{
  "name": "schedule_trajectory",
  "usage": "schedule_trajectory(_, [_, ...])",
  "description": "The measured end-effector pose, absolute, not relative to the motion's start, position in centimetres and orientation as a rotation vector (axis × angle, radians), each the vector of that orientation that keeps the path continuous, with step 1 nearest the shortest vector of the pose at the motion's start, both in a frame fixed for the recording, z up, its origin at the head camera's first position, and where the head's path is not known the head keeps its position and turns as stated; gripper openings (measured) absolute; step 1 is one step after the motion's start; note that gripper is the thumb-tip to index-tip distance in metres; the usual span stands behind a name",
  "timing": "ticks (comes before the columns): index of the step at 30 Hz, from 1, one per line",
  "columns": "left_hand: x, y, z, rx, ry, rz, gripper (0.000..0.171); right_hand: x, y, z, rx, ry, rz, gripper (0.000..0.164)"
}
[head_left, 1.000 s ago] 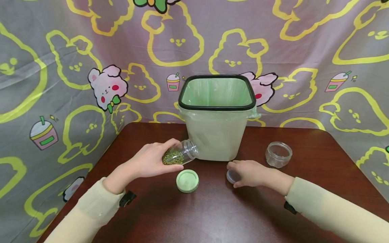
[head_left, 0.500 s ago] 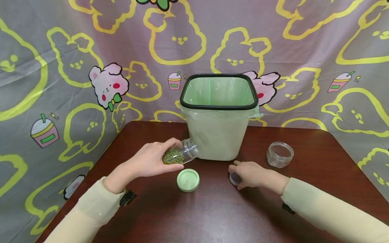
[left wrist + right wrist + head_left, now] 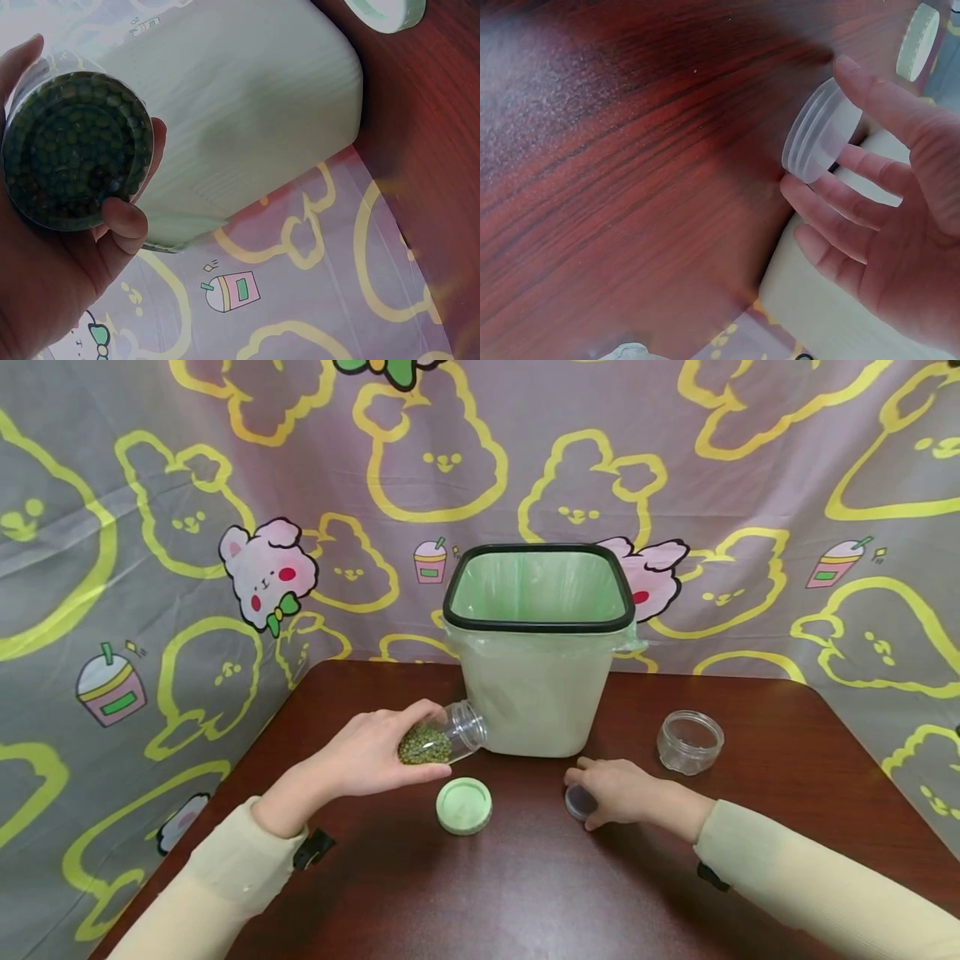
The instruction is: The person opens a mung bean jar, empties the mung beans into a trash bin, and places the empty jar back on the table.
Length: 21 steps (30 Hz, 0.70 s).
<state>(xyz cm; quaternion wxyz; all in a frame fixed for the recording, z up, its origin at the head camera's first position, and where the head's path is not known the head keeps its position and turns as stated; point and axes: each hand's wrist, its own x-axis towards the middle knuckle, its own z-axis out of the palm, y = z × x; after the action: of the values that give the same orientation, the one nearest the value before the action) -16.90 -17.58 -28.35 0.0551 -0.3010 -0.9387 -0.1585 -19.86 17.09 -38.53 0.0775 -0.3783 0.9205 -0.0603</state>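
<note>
My left hand (image 3: pixel 367 753) holds a clear jar (image 3: pixel 461 731) of green mung beans (image 3: pixel 425 746), tilted sideways with its open mouth toward the bin. In the left wrist view, fingers and thumb wrap the jar, and the beans (image 3: pixel 75 150) show through its base. A pale green lid (image 3: pixel 463 806) lies on the table just in front of the jar. My right hand (image 3: pixel 618 789) has its thumb and fingers around the rim of a clear round plastic lid (image 3: pixel 580 802). This lid (image 3: pixel 814 135) appears to rest on the table in the right wrist view.
A pale bin (image 3: pixel 536 693) with a black rim and green liner bag stands at the table's back middle. To the right is a short, clear uncovered jar (image 3: pixel 690 743). A patterned cloth (image 3: pixel 450 443) hangs behind the brown table (image 3: pixel 510 893).
My right hand has shifted slightly right and back with the clear lid, then stayed put. My left hand and the jar of beans stay nearly still.
</note>
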Motion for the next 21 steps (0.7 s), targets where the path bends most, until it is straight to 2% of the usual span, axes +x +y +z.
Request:
schedule_trajectory(5, [-16.9,-17.5,-28.2,-0.909,-2.848,-0.479,0.058,-19.8,17.2,-38.1,-1.184,2.824,-0.183,0.052])
schedule_trajectory(10, [-17.0,-17.5,-28.0,-0.913,-2.845,-0.472,0.058,-19.8,17.1,-36.6,-1.318,2.928,-0.255,0.045])
schedule_trajectory(21, [-17.0,-17.3,-27.7,-0.892,-2.863,-0.475,0.058,-19.9,16.5,-28.9,-1.638,3.118,-0.535,0.036])
